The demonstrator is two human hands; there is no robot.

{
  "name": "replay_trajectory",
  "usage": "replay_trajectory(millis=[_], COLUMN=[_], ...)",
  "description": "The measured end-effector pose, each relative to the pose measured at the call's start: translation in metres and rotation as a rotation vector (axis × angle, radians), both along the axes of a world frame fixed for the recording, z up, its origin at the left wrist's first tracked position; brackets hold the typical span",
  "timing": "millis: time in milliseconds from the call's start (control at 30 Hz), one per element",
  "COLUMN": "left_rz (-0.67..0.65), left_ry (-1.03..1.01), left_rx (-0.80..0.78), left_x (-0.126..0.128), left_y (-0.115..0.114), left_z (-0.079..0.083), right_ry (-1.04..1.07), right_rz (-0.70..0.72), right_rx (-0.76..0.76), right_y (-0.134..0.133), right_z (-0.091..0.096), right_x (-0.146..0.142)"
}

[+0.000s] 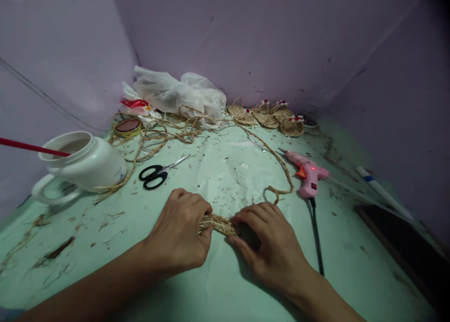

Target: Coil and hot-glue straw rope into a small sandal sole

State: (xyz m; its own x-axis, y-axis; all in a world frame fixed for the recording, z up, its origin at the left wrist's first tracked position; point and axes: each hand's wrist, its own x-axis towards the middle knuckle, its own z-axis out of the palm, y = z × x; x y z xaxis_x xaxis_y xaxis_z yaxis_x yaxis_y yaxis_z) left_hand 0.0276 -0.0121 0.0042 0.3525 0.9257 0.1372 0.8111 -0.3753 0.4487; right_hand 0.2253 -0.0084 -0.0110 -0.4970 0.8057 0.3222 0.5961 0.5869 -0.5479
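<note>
Braid (pixel 221 224): a thick, short-looking straw piece between your two hands, over the near middle of the bench (pixel 225 289); your fingers hide its ends.
Left hand (pixel 183 235): yours is pinching the braid's left end, thumb below and fingers curled over the top.
Right hand (pixel 272 247): your thumb and fingers are pinching the other end, with a dark gap inside their curve.
Cord (pixel 286 169): runs from just behind your right hand in a bend, then back toward the far edge; you cannot tell whether it joins the braid.
Glue gun (pixel 310 186): on its side to your right, red light lit, black cable (pixel 317 242) running toward you.
Scissors (pixel 166 169): beyond your left hand, black handles toward you.
Mug (pixel 101 165): to your left, white, a red stick (pixel 35 146) leaning out.
Bag (pixel 179 94): against the far wall, behind tangled cord.
Discs (pixel 266 119): woven, beaded, right of the bag.
Slab (pixel 404 251): dark, at your far right.
</note>
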Motion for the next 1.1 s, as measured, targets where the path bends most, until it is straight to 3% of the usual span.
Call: replay_trajectory(millis=[200,467,767,1100], left_rz=[0.010,0.006,0.054,0.108], left_ry=[-0.002,-0.013,-0.100,-0.131], left_rx=[-0.083,0.041,-0.053,-0.115], left_x=[0.001,0.004,0.003,0.004], left_y=[0.003,0.000,0.004,0.008], left_z=[0.001,-0.006,-0.004,-0.005], right_ry=[0.019,-0.024,-0.106,-0.135], right_rz=[-0.017,-0.037,0.015,0.042], right_rx=[-0.006,-0.049,-0.123,-0.141], right_y=[0.001,0.000,0.007,0.009], right_z=[-0.004,-0.004,0.002,0.004], right_x=[0.000,0.000,0.024,0.019])
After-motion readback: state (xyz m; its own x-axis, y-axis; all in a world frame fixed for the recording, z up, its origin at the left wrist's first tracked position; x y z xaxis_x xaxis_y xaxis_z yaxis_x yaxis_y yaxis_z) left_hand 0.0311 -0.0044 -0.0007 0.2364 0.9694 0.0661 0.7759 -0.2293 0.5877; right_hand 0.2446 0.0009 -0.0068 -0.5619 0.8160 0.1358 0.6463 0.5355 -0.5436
